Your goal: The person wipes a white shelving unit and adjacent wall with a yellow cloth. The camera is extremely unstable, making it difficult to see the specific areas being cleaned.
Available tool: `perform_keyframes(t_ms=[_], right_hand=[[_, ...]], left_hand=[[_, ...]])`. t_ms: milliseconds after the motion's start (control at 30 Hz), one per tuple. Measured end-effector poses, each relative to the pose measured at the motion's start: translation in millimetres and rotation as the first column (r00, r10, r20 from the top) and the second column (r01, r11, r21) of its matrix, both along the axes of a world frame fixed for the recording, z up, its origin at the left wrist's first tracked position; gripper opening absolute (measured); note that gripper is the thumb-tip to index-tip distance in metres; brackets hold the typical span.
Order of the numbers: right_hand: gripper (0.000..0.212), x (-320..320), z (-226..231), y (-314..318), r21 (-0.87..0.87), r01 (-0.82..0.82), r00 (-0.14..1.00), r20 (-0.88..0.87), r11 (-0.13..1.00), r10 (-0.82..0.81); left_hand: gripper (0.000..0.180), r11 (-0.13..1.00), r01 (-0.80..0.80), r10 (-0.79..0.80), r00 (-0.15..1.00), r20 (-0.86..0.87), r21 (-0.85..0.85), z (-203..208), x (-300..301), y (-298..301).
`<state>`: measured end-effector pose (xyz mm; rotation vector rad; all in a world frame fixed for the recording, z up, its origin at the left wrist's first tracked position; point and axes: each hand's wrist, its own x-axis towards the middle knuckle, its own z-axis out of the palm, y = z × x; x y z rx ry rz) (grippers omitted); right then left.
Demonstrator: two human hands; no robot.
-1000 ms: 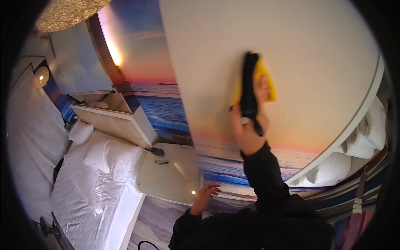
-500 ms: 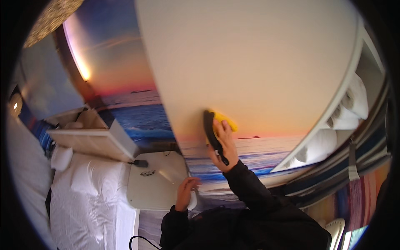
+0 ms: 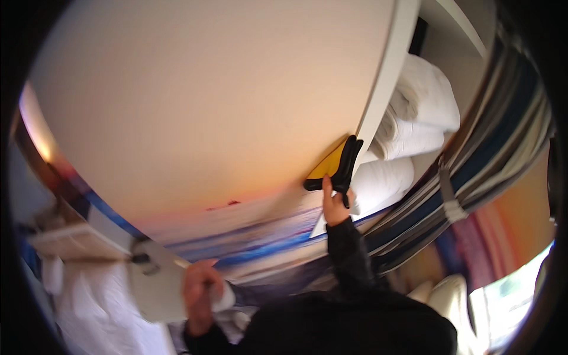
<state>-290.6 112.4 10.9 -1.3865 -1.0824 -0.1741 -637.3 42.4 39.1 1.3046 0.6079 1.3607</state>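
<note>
My right hand [image 3: 338,202] is closed around the handle of a yellow-and-black hand tool [image 3: 335,168] with a wide, flared head. The kind of tool is not clear. Its head rests at or very near the right edge of a large pale panel [image 3: 236,106], which carries a printed sunset and sea. Lower left, my left hand [image 3: 202,290] hangs in front of the table, loosely bent, thumb apart from the fingers. It looks to hold nothing, though motion blurs it.
Right of the panel, an open shelf holds rolled white towels or bedding [image 3: 417,106]. A striped curtain [image 3: 414,219], gathered by a tie, hangs beside it. At lower left are a white table [image 3: 157,290] with a dark item on it and a white-covered bed [image 3: 100,307].
My view has swung right. The right hand has carried the yellow-and-black tool rightward across the panel to its edge beside the shelf. My left hand stays low and now holds its fingers more bent.
</note>
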Motion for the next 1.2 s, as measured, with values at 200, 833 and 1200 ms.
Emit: perform_keyframes(t_ms=[200,833,1200], right_hand=[[0.023,-6,-7,4,-0.087,0.161,0.985,0.068,0.983,-0.155],[0.031,-193,18,34,0.084,0.079,0.997,-0.012,0.993,-0.078],[0.027,-245,31,29,0.046,0.067,0.998,0.001,0.997,-0.067]], left_hand=[[0.045,0.779,0.412,-0.531,0.834,0.149,0.473,145,19,-75],[0.047,0.843,0.309,-0.44,0.866,0.236,0.439,141,-134,-58],[0.027,0.99,-0.123,0.122,0.992,-0.017,-0.067,-19,-202,73]])
